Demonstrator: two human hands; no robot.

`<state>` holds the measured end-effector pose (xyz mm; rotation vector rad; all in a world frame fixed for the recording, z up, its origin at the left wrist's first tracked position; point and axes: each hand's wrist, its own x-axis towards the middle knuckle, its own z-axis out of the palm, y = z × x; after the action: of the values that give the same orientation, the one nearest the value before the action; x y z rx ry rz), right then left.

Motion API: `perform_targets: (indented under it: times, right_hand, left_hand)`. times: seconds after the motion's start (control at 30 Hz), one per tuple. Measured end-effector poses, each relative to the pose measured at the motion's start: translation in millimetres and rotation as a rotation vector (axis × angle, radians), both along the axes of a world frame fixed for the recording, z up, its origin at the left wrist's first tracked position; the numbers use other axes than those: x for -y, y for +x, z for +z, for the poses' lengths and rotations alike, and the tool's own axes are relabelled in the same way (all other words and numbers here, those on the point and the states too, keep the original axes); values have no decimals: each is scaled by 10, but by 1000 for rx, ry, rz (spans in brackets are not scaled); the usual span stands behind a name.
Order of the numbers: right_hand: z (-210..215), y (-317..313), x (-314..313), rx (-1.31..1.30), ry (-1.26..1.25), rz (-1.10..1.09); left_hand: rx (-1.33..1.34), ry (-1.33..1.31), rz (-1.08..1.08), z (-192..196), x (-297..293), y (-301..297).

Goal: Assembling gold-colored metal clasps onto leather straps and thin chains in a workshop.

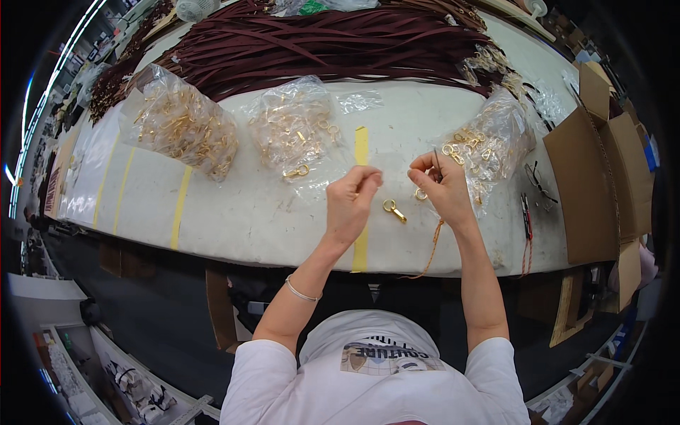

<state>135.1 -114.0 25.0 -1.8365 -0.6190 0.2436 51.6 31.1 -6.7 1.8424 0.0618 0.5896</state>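
Observation:
My left hand (350, 202) is raised over the table with thumb and fingers pinched together. Whatever lies in that pinch is too small to make out. Close by on the right, my right hand (448, 191) is closed around a thin dark tool (438, 164), mostly hidden by the fingers. A twisted orange cord (435, 244) hangs below this hand to the table edge. Between the hands and a little nearer lies a gold snap hook with a ring (395, 210). Another gold ring (421, 194) shows partly beside my right fingers.
Clear plastic bags of gold hooks stand at the left (188, 127), centre (294, 127) and right (496, 134). Long dark maroon straps (319, 42) cover the far side. Red-handled pliers (526, 216), glasses (540, 183) and an open cardboard box (584, 184) sit at the right.

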Motion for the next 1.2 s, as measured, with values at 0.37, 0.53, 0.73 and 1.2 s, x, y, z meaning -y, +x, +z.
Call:
perform_targets:
  times: [0.37, 0.53, 0.73, 1.2]
  right_hand:
    - [-227, -121, -209, 153, -632, 311]
    - [-215, -176, -16, 189, -488, 197]
    - [-129, -403, 192, -640, 456, 19]
    - [-343, -592, 113, -702, 553, -111]
  left_hand:
    - [-134, -1092, -20, -41, -62, -451]
    - [-239, -1195, 7, -79, -49, -429]
    - [-258, -1323, -48, -156, 11, -400]
    - [-184, -1383, 24, -97, 116, -366]
